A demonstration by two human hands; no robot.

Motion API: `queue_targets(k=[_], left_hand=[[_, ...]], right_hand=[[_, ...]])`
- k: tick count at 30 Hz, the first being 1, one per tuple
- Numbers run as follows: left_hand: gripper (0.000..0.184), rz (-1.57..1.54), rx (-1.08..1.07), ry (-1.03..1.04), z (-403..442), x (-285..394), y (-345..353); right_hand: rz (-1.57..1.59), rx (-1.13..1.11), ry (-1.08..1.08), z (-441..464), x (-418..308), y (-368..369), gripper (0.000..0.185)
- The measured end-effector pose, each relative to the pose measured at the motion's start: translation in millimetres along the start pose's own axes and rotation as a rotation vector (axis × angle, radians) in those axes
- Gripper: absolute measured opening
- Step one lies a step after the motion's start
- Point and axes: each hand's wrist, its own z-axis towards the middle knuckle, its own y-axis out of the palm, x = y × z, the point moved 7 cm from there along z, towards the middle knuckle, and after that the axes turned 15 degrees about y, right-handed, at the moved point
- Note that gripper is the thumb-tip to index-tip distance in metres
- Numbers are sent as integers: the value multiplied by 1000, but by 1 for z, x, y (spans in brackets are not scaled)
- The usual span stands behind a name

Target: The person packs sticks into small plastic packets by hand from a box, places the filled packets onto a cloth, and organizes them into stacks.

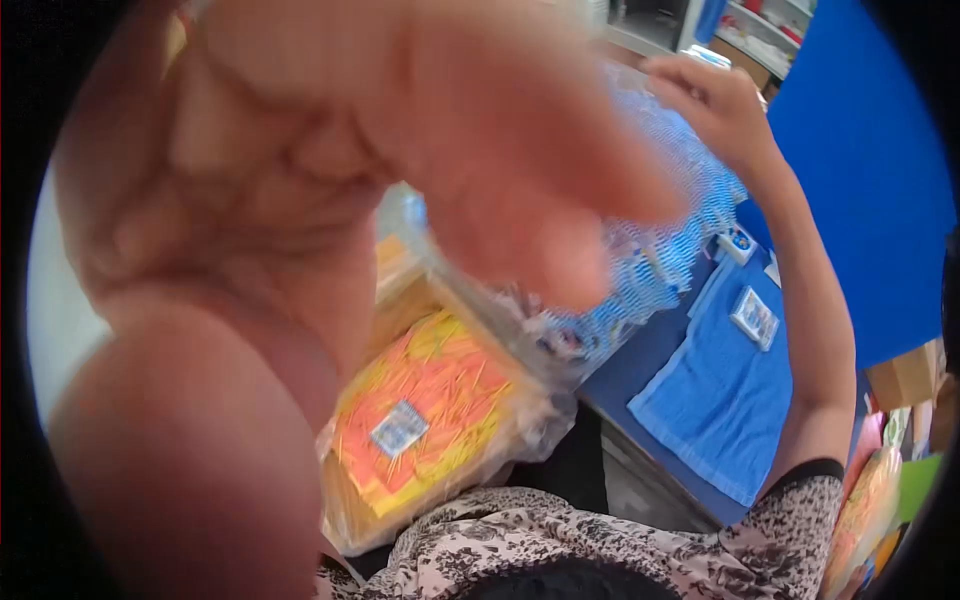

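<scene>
The left hand (330, 130) blurs, its grip unclear. The right hand (722, 112) curls by a white pack (708, 56); I cannot tell if clamped.

- We're looking at a dark blue table (650, 347), its near edge cutting slantwise across our view.
- Right here we have a blue towel (700, 400), spread on the tabletop, lightly rumpled!
- On that towel, up comes a small flat packet (755, 319), lying towards its far end.
- Just beyond the towel, we spot a small white box (738, 243) with a blue print.
- And alongside, a blue-and-white mesh heap (690, 185), seemingly resting on the tabletop, though blur and cover cloud our view.
</scene>
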Motion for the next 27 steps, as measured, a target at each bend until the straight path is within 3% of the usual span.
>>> queue_targets(k=[3,4,5,6,7,8,10,11,12,14,15,17,18,20,23,24,27], left_hand=[[52,61,35,20,2,9,-20],[50,110,52,23,-33,52,-36],[48,155,77,10,-30,57,-34],[46,182,105,-21,-36,53,-58],[44,172,128,-76,-54,65,-60],[42,129,160,-143,-74,76,-55],[38,12,278,-300,-117,105,-31],[36,-42,342,-393,-142,122,-14],[34,-78,402,-470,-187,80,-57],[30,-64,468,-502,-201,77,-48],[21,-68,447,-610,-238,56,-27],[16,154,46,-873,-310,23,5],[21,56,21,-1181,-365,8,25],[30,441,-490,-1120,-433,-9,48],[37,527,-411,-1113,-478,0,55],[37,540,-423,-1141,-454,-18,83],[36,515,-529,-1293,-458,-29,101]], right_hand=[[75,-55,-305,-87,-98,1,16],[66,-189,-253,-114,-127,14,24],[-114,-360,-362,-144,-166,31,26],[120,-390,-360,-176,-190,46,22],[365,-445,-312,-207,-205,68,19],[396,-502,-277,-227,-217,89,19],[244,-744,-305,-274,-228,130,29],[244,-739,-294,-292,-225,144,26],[237,-717,-297,-303,-226,160,23],[186,-762,-292,-314,-219,189,25],[127,-792,-264,-322,-215,197,26],[145,-793,-281,-319,-217,193,26],[159,-793,-286,-319,-220,193,27],[178,-802,-306,-319,-235,194,27],[196,-764,-265,-316,-255,196,27],[227,-768,-278,-310,-217,179,27],[244,-760,-261,-304,-211,170,29]])
